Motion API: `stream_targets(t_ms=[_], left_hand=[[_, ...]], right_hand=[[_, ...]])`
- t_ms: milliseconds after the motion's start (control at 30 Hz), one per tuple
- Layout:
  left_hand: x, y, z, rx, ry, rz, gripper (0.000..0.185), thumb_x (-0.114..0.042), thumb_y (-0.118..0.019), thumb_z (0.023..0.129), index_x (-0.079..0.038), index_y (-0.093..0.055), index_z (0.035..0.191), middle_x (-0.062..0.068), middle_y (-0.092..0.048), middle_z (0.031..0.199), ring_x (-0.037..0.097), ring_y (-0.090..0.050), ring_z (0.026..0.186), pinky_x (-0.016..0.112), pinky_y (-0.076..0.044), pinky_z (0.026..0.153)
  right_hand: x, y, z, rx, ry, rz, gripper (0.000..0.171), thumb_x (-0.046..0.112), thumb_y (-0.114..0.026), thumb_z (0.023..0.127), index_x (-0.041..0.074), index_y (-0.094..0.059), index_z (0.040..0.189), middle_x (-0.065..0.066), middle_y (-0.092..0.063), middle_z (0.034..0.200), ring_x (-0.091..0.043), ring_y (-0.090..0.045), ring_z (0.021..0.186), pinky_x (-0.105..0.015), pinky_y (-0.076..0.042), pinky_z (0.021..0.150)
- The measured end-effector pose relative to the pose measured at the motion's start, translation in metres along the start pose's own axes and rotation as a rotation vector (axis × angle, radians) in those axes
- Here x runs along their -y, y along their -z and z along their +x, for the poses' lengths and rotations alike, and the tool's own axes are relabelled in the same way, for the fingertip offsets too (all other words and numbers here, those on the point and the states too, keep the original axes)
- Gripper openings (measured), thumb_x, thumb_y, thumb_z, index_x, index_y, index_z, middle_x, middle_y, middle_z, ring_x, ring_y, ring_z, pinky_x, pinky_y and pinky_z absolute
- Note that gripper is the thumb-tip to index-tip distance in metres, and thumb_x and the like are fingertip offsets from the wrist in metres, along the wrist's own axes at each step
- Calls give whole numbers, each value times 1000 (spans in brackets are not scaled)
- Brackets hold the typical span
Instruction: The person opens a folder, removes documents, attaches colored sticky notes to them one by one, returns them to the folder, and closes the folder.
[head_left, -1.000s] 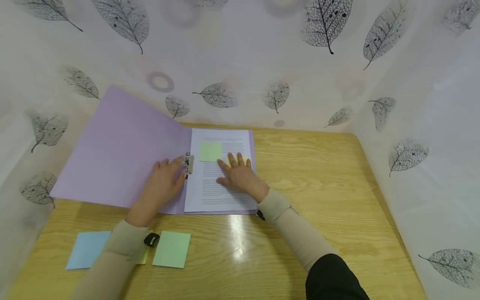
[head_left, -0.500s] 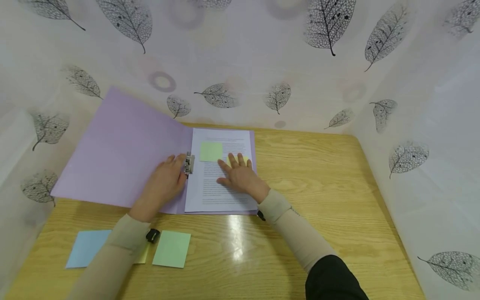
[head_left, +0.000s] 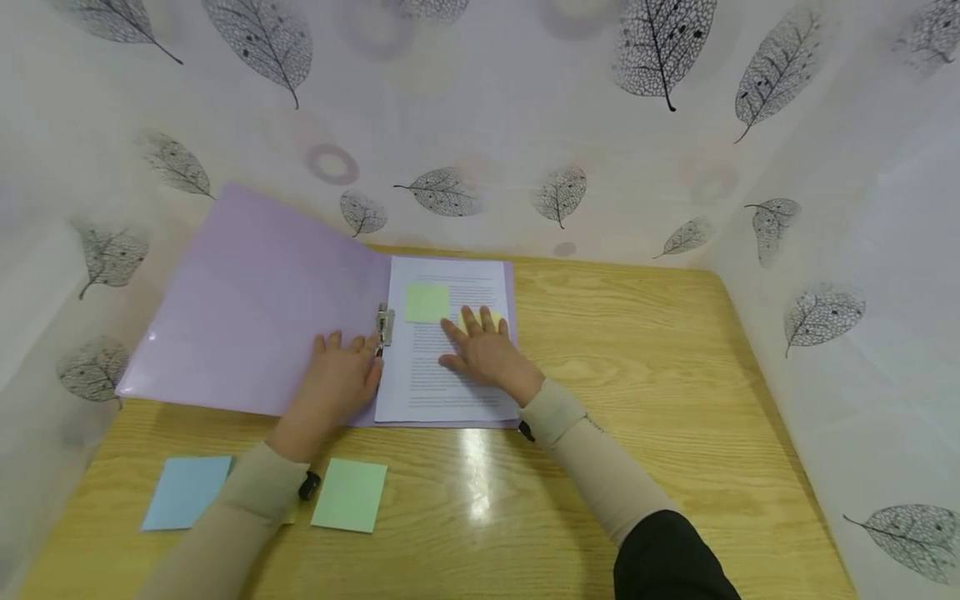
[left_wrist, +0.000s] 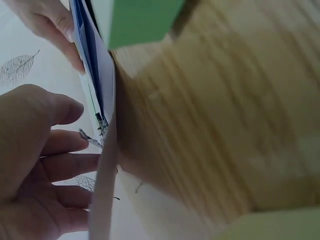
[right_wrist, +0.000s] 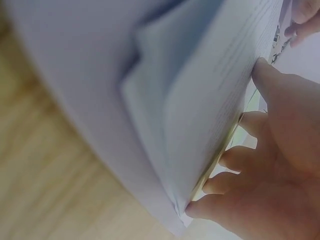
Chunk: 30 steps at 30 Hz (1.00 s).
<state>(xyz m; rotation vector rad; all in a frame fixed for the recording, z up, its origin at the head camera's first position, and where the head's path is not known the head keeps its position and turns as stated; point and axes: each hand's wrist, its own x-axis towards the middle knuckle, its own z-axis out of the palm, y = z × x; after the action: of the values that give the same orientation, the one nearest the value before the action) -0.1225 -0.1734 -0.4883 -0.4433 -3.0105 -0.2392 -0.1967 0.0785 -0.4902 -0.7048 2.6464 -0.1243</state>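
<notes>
A purple folder [head_left: 262, 308] lies spread on the table, its left cover slanting up. Printed sheets [head_left: 442, 387] sit on its right side beside a metal clip [head_left: 385, 325] at the spine. A green sticky note [head_left: 427, 302] and a yellow sticky note [head_left: 491, 319] are on the top sheet. My right hand [head_left: 491, 354] rests on the page with fingers spread, partly covering the yellow note. Beside the clip is my left hand [head_left: 337, 379], fingers loosely bent by the inner cover; in the left wrist view the clip's lever [left_wrist: 90, 137] stands near its fingertips.
On the wooden table [head_left: 630, 358], in front of the folder, lie a blue sticky pad [head_left: 187, 492] and a green sticky pad [head_left: 350, 494]. My left forearm mostly hides a yellow pad [head_left: 290, 517] between them. A leaf-patterned curtain [head_left: 487, 125] surrounds the table.
My left hand has drawn back slightly toward me along the spine, below the clip's top. A shine now shows on the left cover. My right hand stays on the page.
</notes>
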Motion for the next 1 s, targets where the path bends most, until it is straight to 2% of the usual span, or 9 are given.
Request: stream_targets(t_ms=[200,300,433,567,733,800,900,1000], left_hand=[[-11,-1,-5,6,-13,182,46,-23,-65,102,8,-65,136,30,-74,113,63,-63,112,75,-52,94],[-15,-4,-5,-16,-28,211,47,-26,-68,101,7,-67,134,31,-74,105,62,-66,105,72,-56,88],[-16,-5,-3,-13,-19,178,50,-29,-66,104,11,-65,133,31,-73,101,57,-68,97,67,-58,82],[-14,-5,0,37,-20,134,55,-31,-61,107,16,-61,134,32,-73,103,49,-70,88,60,-62,76],[-10,0,1,91,-29,78,55,-29,-58,108,18,-57,138,34,-72,109,47,-70,88,57,-62,75],[-9,2,1,118,-25,47,54,-27,-58,108,18,-55,139,34,-71,114,49,-70,93,57,-62,78],[-6,6,-2,169,15,-41,56,-25,-56,109,18,-50,144,38,-66,128,53,-67,112,62,-58,95],[1,11,-11,173,53,-91,59,-25,-55,109,18,-46,148,40,-55,144,57,-55,134,70,-42,115]], right_hand=[[2,2,-1,17,-3,14,74,61,-38,109,29,-11,170,-18,0,176,-49,0,161,-69,-12,129],[0,1,-2,19,-3,21,74,61,-38,109,29,-12,170,-18,0,176,-49,0,161,-69,-11,129],[-1,0,-2,0,3,19,74,61,-39,109,29,-14,170,-18,-2,176,-49,-2,161,-70,-12,128],[-1,1,-1,-12,6,5,74,61,-39,109,29,-15,170,-19,-4,176,-50,-4,161,-70,-15,128],[0,4,-1,-15,5,-12,73,61,-39,109,29,-15,170,-19,-4,176,-50,-5,161,-70,-16,128],[1,4,-2,-10,4,-10,73,61,-39,109,29,-14,170,-18,-4,176,-50,-4,161,-69,-15,128],[1,3,-2,3,2,-2,73,61,-38,109,29,-13,170,-18,-2,176,-49,-3,161,-69,-14,128],[1,3,-3,12,1,3,73,61,-37,109,29,-12,170,-18,-1,176,-49,-1,161,-69,-13,129]])
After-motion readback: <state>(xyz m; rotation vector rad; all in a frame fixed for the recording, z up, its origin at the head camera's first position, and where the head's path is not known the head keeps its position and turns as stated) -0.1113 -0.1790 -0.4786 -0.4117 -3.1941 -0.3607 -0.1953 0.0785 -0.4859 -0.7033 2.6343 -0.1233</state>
